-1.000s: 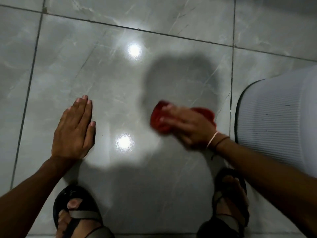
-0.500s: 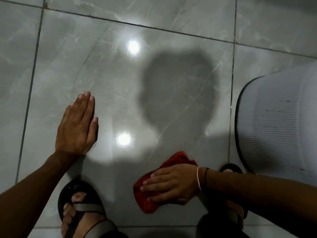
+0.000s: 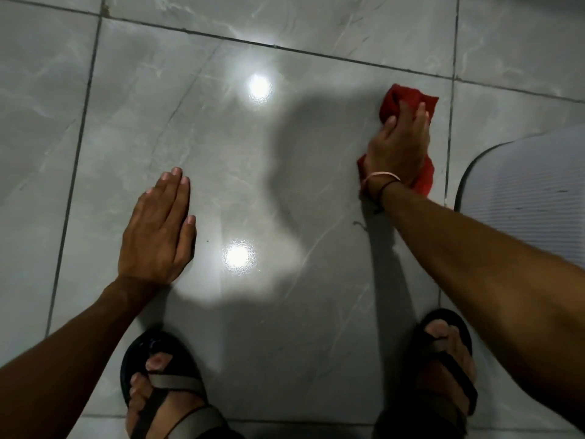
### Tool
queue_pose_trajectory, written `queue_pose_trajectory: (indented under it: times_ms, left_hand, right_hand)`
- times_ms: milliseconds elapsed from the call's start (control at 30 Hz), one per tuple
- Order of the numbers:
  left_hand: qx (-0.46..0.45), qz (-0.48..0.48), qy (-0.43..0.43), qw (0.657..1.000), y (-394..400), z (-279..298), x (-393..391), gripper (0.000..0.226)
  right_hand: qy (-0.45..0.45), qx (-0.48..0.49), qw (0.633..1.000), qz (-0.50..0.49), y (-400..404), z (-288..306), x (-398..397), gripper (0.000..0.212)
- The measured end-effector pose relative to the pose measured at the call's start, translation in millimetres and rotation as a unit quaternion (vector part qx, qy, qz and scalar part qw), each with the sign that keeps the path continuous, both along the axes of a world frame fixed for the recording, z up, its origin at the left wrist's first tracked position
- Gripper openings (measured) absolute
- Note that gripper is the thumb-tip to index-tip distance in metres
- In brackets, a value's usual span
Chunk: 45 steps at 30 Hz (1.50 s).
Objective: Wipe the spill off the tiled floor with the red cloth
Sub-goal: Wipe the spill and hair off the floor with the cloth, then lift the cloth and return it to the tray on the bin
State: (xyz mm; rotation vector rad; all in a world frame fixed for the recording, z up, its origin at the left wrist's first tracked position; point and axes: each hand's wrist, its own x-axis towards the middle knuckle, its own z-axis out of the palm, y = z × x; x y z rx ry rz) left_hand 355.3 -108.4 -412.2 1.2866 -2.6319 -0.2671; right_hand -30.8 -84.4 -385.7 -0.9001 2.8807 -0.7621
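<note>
We were crouched low over the tiled floor (image 3: 158, 122), both sandalled feet planted close to us, and we judged that this stance was why the left hand (image 3: 157, 231) lay flat on the tile: fingers straight and closed together, palm down, holding nothing, it served as a prop for our weight while the other arm reached out. Taking the grey ribbed mat (image 3: 531, 198) at the right edge as our landmark, the right hand (image 3: 399, 144) worked just to the left of it, across the grout line (image 3: 451, 137) that ran between them. That hand pressed down on the red cloth (image 3: 408, 98), the fingers together and bent over the bunched fabric, which showed beyond the fingertips on the side away from us and again under the wrist on the side nearer the mat; the cloth touched the floor and stopped short of the mat. We took the bunching to be deliberate, giving a thick pad to soak and push with. Two thin bands (image 3: 381, 179) circled that wrist. The spill itself we could not make out with any certainty: the tile left of the mat was glossy, with two bright lamp reflections and the dark shadow of our head, and a small dark mark (image 3: 357, 224) lay on the tile near the forearm, well short of the mat, though whether it was liquid we could not tell
</note>
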Motion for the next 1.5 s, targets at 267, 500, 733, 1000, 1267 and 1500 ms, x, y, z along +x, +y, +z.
queue_pose_trajectory:
  times_ms: [267,500,733,1000,1267,1500]
  left_hand:
    - [0.012,0.01,-0.003,1.0,-0.5,4.2,0.5,0.062]
    - [0.025,0.018,-0.016,0.999,-2.5,5.6,1.5,0.062]
    - [0.027,0.014,-0.022,0.999,4.5,1.9,-7.3,0.063]
    - [0.056,0.012,-0.087,0.995,10.9,27.1,-0.7,0.063]
    - [0.194,-0.02,-0.121,0.973,22.3,180.0,-80.3,0.065]
    - [0.19,-0.093,-0.039,0.977,68.7,343.1,-197.5,0.065]
  right_hand:
    - [0.069,0.034,0.714,0.696,42.8,-3.8,94.7,0.044]
    - [0.06,0.058,0.855,0.512,-26.5,-2.0,3.3,0.048]
    - [0.055,0.063,0.92,0.383,-51.2,-2.8,89.7,0.056]
    - [-0.024,0.091,0.979,0.183,119.1,6.1,63.1,0.07]
    - [-0.41,0.186,0.863,0.228,160.2,154.4,118.8,0.083]
    - [-0.302,-0.011,0.953,0.008,177.2,376.9,45.1,0.057]
